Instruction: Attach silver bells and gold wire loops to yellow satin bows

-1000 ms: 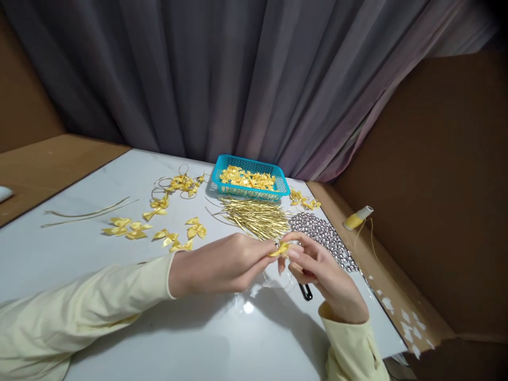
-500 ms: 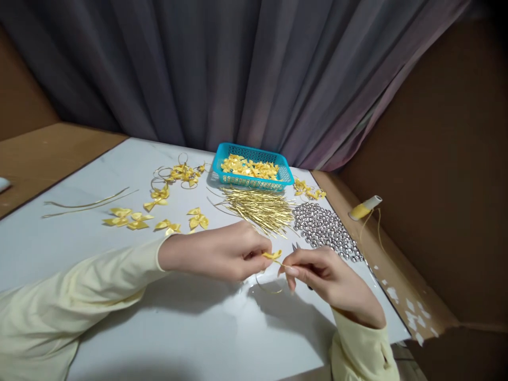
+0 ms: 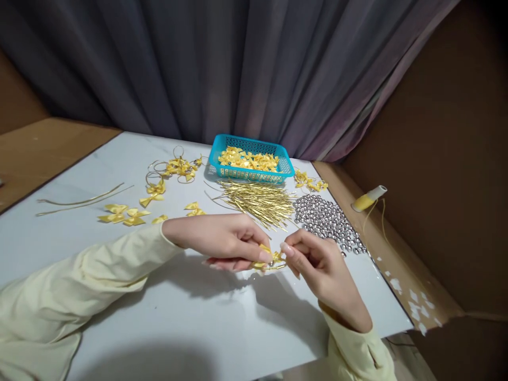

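Head view: both hands meet low over the glossy white desk, towards its near edge.

**Hands.** The left hand is closed, with thumb and forefinger pinching a small yellow satin ribbon bow. The right hand is also closed, its fingertips nipping the same bow from the opposite side. A thin gold wire loop hangs under the bow. Whether the loop touches the desk cannot be told.

**Surroundings.**
- A heap of gold wire ties lies just beyond the hands.
- A spread of small silver beads lies just beside the right hand.
- A teal plastic mesh basket of yellow bows stands behind the ties.
- Loose yellow bows lie near the left sleeve.
- A yellow thread spool rests on the brown board to the right.

**Risks, as judged.**
- The bow is small and its satin looks slick, so a light or uneven pinch could let it twist or slip out.
- The wire looks springy and could flick open if one hand lets go first.
- A sideways sweep of the right wrist could scatter the beads towards the desk edge.
- The left sleeve could drag the loose bows.
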Demonstrator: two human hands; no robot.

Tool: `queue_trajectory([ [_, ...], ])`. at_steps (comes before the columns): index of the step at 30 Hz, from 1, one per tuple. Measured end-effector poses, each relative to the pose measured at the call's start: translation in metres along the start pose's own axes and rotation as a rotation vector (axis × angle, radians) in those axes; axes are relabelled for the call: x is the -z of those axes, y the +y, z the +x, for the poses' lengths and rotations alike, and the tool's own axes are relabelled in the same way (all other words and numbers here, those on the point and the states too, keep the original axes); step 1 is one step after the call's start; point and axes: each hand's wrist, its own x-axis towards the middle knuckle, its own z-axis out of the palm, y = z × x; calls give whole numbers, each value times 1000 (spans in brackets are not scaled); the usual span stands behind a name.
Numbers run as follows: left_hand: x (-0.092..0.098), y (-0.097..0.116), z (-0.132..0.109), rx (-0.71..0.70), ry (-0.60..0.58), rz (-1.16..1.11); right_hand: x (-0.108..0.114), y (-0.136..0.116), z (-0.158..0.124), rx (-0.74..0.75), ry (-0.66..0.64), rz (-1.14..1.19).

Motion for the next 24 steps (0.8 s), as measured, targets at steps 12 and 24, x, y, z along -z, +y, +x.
queue_trajectory([
  [12, -9, 1, 0, -47, 86, 146, 10, -6, 0, -133, -284, 30],
  [24, -17, 3, 0, -122, 195, 466, 7, -4, -1, -14, -315, -280],
])
